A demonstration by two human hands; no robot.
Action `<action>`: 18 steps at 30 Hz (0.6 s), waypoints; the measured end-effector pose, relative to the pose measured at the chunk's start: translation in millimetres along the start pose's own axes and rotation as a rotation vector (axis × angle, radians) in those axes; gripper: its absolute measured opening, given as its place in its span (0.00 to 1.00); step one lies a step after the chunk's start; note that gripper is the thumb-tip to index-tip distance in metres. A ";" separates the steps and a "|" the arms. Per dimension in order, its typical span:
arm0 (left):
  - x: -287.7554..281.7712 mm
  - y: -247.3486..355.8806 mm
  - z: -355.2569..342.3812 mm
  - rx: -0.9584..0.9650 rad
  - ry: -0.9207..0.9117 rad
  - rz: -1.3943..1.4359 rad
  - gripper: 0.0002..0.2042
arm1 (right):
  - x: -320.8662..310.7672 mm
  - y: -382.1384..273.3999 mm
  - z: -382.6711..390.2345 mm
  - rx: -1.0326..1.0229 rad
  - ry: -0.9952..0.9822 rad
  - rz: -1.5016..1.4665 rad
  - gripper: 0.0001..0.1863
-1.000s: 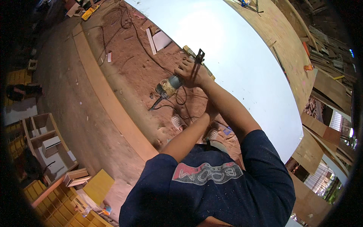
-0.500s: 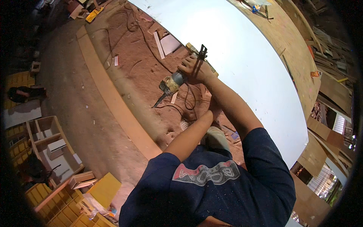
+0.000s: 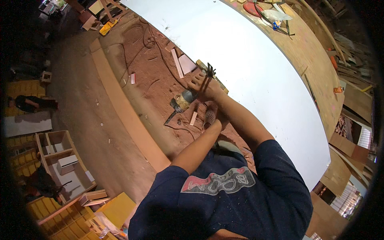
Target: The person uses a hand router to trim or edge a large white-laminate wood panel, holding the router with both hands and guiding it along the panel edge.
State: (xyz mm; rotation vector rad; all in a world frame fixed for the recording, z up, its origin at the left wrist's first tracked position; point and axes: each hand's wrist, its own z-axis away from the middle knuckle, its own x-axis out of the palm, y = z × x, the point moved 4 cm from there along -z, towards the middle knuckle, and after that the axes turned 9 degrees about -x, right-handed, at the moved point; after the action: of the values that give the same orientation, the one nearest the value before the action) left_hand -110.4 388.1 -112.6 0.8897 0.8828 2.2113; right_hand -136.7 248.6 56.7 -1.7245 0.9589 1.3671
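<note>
Head view: right grip (image 3: 205,85) round power tool (image 3: 184,99) beside white board (image 3: 260,84); left grip (image 3: 222,115) mostly hidden, can't tell; offcuts (image 3: 187,64), plank (image 3: 125,109) near.

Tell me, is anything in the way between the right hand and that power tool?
Nothing visible: the right hand is closed on the power tool beside the edge of the white panel. The hand covers part of the tool, so its underside cannot be seen.

I grip a corded power tool (image 3: 184,99), grey-collared with a dusty tan body, slanted so its black cord end (image 3: 171,118) points away from the long edge of a broad white panel (image 3: 262,90), which lies flat, brightly lit.
</note>
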 end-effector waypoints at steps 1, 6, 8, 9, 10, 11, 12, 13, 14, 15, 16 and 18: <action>-11.7 -3.7 -11.3 0.057 -0.011 -0.097 0.22 | -1.9 -1.7 -6.7 -0.025 -0.013 0.001 0.27; -52.7 -17.0 -50.7 0.073 -0.139 0.040 0.23 | 4.2 8.5 -41.0 -0.041 0.043 -0.006 0.24; -54.8 13.8 -40.5 0.020 -0.169 0.051 0.21 | 9.1 22.5 -47.7 -0.039 0.120 0.007 0.24; -61.2 30.8 -32.5 0.012 -0.155 -0.040 0.20 | 13.6 28.4 -53.8 -0.009 0.068 -0.019 0.24; -73.7 38.4 -31.7 0.017 -0.141 -0.035 0.20 | 15.3 29.4 -63.3 0.000 0.015 -0.043 0.24; -83.6 51.8 -29.9 0.214 -0.047 -0.611 0.22 | 14.5 29.9 -73.1 -0.015 0.017 -0.047 0.24; -86.9 65.3 -27.3 0.301 -0.006 -0.903 0.24 | 16.5 33.5 -80.1 -0.015 0.001 -0.048 0.24; -91.1 77.7 -25.6 0.401 0.055 -1.188 0.25 | 18.2 37.2 -87.2 -0.014 -0.014 -0.045 0.25; -93.5 87.5 -25.2 0.429 0.095 -1.309 0.25 | 19.7 40.4 -94.0 -0.019 -0.014 -0.044 0.25; -99.9 93.5 -26.1 0.423 0.127 -1.345 0.25 | 20.4 40.4 -101.6 -0.034 -0.011 -0.029 0.25; -105.5 99.2 -28.5 0.390 0.149 -1.330 0.25 | 21.3 40.7 -109.2 -0.047 -0.008 -0.014 0.25; -115.9 108.7 -36.5 0.310 0.171 -1.260 0.25 | 20.8 46.2 -124.4 -0.053 0.035 -0.013 0.24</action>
State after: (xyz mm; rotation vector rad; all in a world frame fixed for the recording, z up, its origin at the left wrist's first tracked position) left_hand -97.4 226.8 -93.1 0.1078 1.3706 1.0584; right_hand -119.4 115.4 53.8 -1.7966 0.9373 1.3691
